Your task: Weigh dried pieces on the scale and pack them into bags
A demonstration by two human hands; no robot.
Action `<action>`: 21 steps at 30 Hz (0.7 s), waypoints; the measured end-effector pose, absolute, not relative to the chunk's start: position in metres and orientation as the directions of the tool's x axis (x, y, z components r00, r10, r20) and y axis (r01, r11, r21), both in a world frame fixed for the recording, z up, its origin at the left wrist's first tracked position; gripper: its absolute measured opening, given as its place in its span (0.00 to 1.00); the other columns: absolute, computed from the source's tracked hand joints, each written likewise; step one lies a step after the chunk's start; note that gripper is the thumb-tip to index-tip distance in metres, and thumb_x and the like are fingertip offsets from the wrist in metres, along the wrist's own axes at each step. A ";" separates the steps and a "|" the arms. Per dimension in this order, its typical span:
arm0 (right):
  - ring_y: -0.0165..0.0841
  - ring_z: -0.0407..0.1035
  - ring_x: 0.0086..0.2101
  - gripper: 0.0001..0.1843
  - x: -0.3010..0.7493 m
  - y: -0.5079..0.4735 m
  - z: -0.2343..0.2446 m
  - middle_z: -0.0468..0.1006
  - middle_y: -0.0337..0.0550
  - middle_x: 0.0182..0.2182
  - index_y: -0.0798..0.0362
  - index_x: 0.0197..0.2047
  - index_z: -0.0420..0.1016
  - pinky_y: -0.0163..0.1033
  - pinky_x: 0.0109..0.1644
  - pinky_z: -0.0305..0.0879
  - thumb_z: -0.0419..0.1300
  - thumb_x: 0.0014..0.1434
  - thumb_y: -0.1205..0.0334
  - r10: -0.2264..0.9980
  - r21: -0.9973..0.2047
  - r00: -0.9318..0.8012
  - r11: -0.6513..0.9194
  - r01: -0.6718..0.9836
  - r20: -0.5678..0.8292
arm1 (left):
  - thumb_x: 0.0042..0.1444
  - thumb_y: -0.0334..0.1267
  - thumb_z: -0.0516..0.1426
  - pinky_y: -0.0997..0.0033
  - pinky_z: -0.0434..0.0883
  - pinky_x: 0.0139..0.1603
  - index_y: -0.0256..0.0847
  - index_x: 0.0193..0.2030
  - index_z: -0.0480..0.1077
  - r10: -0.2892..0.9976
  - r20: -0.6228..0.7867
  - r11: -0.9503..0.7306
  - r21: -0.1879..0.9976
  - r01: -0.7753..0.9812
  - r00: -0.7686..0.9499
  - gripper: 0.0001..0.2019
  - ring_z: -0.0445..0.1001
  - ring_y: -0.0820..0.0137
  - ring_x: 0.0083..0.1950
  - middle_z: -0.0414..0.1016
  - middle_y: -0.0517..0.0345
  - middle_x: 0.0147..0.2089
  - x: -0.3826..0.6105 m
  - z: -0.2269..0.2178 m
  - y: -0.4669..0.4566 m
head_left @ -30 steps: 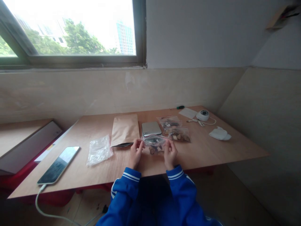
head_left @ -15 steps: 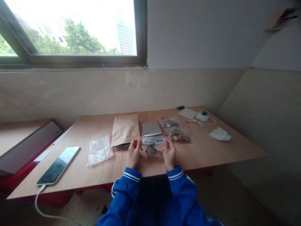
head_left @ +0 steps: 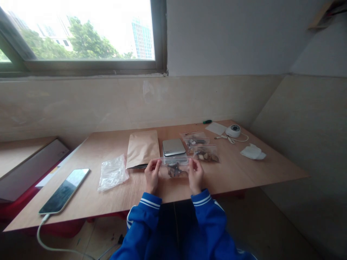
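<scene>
A clear zip bag (head_left: 177, 169) with dark brown dried pieces inside hangs between my two hands, near the table's front edge. My left hand (head_left: 152, 175) pinches its upper left corner. The upper right corner is pinched by my right hand (head_left: 195, 174). Just behind the bag sits a small digital scale (head_left: 173, 147) with a metal top, its front partly seen through the plastic. A brown kraft paper pouch (head_left: 143, 148) lies left of the scale, its dark mouth facing me. To the right are a zip bag of brown and pale chunks (head_left: 206, 154) and another filled zip bag (head_left: 193, 139).
Clear plastic bags (head_left: 113, 173) lie flat at the left, beside a phone (head_left: 65, 191) with a white cable over the edge. At the right are a white dome camera (head_left: 233, 130) with its cord, a crumpled white tissue (head_left: 253, 152), a paper sheet (head_left: 216, 128) and a green-handled tool (head_left: 207, 122).
The view has shifted slightly. My left hand has moved a little to the left, and both hands still pinch the bag's top corners.
</scene>
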State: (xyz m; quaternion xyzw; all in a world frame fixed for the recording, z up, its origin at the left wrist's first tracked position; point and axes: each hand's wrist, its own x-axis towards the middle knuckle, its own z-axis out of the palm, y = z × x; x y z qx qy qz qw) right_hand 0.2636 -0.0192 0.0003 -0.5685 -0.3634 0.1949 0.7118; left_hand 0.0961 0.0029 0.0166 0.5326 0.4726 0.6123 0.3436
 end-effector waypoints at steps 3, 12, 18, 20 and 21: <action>0.33 0.70 0.29 0.21 0.264 -0.020 0.001 0.77 0.45 0.28 0.57 0.37 0.75 0.37 0.33 0.67 0.57 0.57 0.45 0.684 -0.953 0.668 0.264 0.147 0.293 | 0.55 0.47 0.58 0.71 0.66 0.38 0.40 0.34 0.74 0.916 0.346 -0.327 0.937 0.121 -0.203 0.12 0.72 0.68 0.36 0.75 0.58 0.33 0.095 0.017 0.003; 0.34 0.71 0.31 0.21 0.266 -0.018 -0.004 0.77 0.45 0.29 0.56 0.37 0.73 0.38 0.35 0.69 0.56 0.58 0.44 0.734 -0.960 0.635 0.274 0.050 0.242 | 0.55 0.48 0.58 0.71 0.65 0.37 0.40 0.33 0.72 0.933 0.320 -0.312 0.947 0.074 -0.164 0.12 0.70 0.69 0.35 0.73 0.59 0.31 0.096 0.015 0.005; 0.34 0.73 0.34 0.21 0.262 -0.015 -0.006 0.78 0.45 0.35 0.55 0.43 0.73 0.40 0.39 0.72 0.61 0.55 0.47 0.856 -0.958 0.460 0.284 -0.038 0.236 | 0.56 0.49 0.57 0.72 0.67 0.40 0.40 0.36 0.71 0.958 0.280 -0.283 0.958 -0.050 -0.068 0.13 0.70 0.69 0.37 0.73 0.58 0.35 0.101 0.019 0.002; 0.35 0.73 0.34 0.20 0.261 -0.015 -0.006 0.78 0.45 0.34 0.55 0.43 0.75 0.41 0.39 0.72 0.61 0.55 0.47 0.873 -0.961 0.430 0.274 -0.045 0.229 | 0.55 0.49 0.58 0.72 0.67 0.41 0.41 0.37 0.71 0.958 0.281 -0.284 0.957 -0.060 -0.058 0.13 0.70 0.68 0.38 0.73 0.57 0.36 0.101 0.019 0.002; 0.35 0.73 0.34 0.20 0.261 -0.015 -0.006 0.79 0.45 0.34 0.55 0.43 0.75 0.41 0.39 0.72 0.61 0.55 0.47 0.879 -0.963 0.424 0.265 -0.051 0.219 | 0.55 0.49 0.58 0.72 0.67 0.41 0.41 0.37 0.71 0.958 0.279 -0.283 0.957 -0.061 -0.061 0.13 0.70 0.69 0.37 0.73 0.57 0.36 0.101 0.019 0.002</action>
